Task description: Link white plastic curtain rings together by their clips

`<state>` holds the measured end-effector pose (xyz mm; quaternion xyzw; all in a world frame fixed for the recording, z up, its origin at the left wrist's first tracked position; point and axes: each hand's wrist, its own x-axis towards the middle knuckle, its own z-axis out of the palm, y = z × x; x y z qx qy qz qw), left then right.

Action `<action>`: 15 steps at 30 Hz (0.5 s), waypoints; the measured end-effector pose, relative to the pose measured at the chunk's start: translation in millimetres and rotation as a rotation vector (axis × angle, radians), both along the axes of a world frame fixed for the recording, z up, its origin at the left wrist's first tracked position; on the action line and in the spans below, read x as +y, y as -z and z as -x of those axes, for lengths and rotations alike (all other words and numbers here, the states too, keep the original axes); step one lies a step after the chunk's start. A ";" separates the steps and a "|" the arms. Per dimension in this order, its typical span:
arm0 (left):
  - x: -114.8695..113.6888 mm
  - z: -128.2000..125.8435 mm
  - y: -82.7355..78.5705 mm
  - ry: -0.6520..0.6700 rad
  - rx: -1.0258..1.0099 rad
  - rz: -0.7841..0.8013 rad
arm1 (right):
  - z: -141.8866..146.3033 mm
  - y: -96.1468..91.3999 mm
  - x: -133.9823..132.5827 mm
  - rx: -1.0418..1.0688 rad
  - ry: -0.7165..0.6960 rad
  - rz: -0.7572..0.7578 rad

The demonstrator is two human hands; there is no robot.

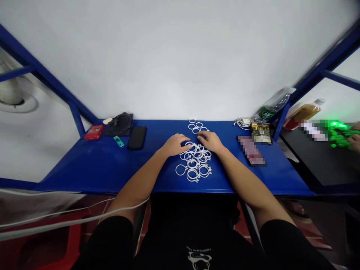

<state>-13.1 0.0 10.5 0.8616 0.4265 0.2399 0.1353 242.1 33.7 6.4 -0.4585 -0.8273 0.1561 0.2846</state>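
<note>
A pile of white curtain rings (192,163), each with a small clip-like end, lies overlapping on the blue table (95,165) in front of me. My left hand (174,145) rests at the pile's upper left edge, its fingers apart and reaching over the nearest rings. On the opposite side, my right hand (210,141) has thumb and fingers apart, with nothing visible between them. Its fingertips are close to a smaller group of rings (191,126) farther back by the wall. Whether the fingertips touch any ring, I cannot tell.
Left on the table are a black phone (137,137), a teal packet (118,141), a red box (94,132) and crumpled black plastic (120,123). At right lie a blurred-out phone (251,150), a pouch (261,133), a coiled cable (243,123) and a bottle (272,105). Another person's hand (354,140) shows far right.
</note>
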 end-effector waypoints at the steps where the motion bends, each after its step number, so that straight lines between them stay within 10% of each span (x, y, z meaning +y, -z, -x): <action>1: -0.2 -1.0 1.1 0.005 0.009 -0.013 | -0.5 0.1 0.0 0.003 -0.012 -0.001; 15: -0.8 -5.4 7.6 -0.089 -0.258 -0.117 | 11.4 -9.9 -17.6 0.033 -0.205 -0.046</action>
